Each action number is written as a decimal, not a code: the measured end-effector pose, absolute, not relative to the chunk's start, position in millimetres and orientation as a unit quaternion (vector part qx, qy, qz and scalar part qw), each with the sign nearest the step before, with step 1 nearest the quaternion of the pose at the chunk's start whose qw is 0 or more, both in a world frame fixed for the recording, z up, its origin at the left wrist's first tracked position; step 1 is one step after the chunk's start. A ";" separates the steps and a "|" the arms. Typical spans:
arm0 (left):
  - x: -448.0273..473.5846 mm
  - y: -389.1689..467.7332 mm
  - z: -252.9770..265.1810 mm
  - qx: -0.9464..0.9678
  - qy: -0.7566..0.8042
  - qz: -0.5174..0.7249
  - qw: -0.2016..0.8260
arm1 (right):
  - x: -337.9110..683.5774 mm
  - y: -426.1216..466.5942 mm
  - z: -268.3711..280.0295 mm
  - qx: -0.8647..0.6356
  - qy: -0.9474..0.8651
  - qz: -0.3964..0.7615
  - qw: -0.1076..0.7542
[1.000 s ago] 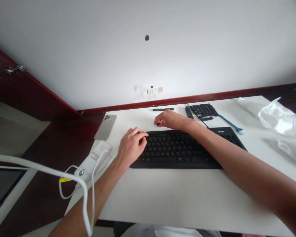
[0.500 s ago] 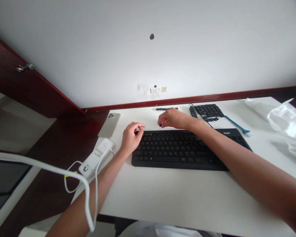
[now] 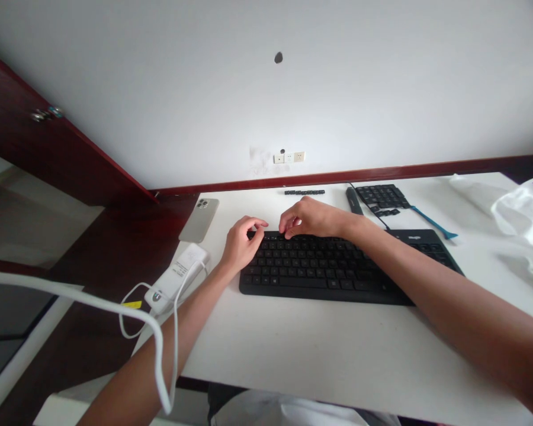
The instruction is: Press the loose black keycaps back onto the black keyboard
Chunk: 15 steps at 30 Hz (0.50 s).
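Note:
A black keyboard (image 3: 308, 281) lies on the white table. My left hand (image 3: 243, 244) rests at its upper left corner, fingers bent and thumb apart from the index finger, holding nothing. Over the keyboard's top row, my right hand (image 3: 305, 218) has its fingertips pinched together at the back edge. A small black keycap is in that pinch, now mostly hidden by the fingers and dark keys. Behind the hand, a row of loose keycaps (image 3: 304, 192) lies on the table. More keycaps (image 3: 382, 196) are laid out in a block at the back right.
A blue pry tool (image 3: 434, 222) and a black stick-shaped object (image 3: 354, 201) lie behind the keyboard. Crumpled white plastic (image 3: 522, 213) sits at the right. A phone (image 3: 199, 220) and a white power strip (image 3: 177, 278) with a looping cable line the left edge.
My right hand has moved slightly left and toward me, bringing the keycap from behind the keyboard onto its top row. My left hand stays at the corner.

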State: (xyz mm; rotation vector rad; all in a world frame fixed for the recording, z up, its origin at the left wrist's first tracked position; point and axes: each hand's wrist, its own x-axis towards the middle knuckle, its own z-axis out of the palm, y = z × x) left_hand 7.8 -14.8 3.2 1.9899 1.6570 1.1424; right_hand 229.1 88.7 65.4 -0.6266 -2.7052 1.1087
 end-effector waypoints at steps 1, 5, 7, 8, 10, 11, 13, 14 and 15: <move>7.9 -14.7 2.9 0.695 0.576 0.401 0.156 | 228.3 87.5 66.5 -0.207 -0.906 0.363 0.070; 8.4 -14.6 2.1 0.698 0.571 0.404 0.156 | 225.5 82.9 69.3 -0.197 -0.918 0.339 0.059; 8.3 -14.6 1.9 0.699 0.572 0.402 0.152 | 224.2 81.0 69.4 -0.192 -0.924 0.327 0.059; 8.2 -14.6 1.9 0.700 0.572 0.401 0.149 | 223.7 80.2 69.4 -0.191 -0.926 0.319 0.060; 8.1 -14.7 2.0 0.702 0.572 0.400 0.145 | 223.1 79.2 69.1 -0.190 -0.932 0.304 0.063; 8.1 -14.7 2.0 0.702 0.572 0.399 0.144 | 222.9 79.0 68.8 -0.189 -0.933 0.298 0.064; 8.1 -14.9 2.2 0.704 0.573 0.396 0.142 | 222.8 79.0 68.3 -0.184 -0.936 0.292 0.066; 8.1 -14.9 2.3 0.704 0.574 0.394 0.142 | 222.8 79.1 68.1 -0.182 -0.937 0.291 0.067; 8.1 -15.0 2.3 0.704 0.575 0.392 0.142 | 222.8 79.4 67.8 -0.180 -0.937 0.291 0.067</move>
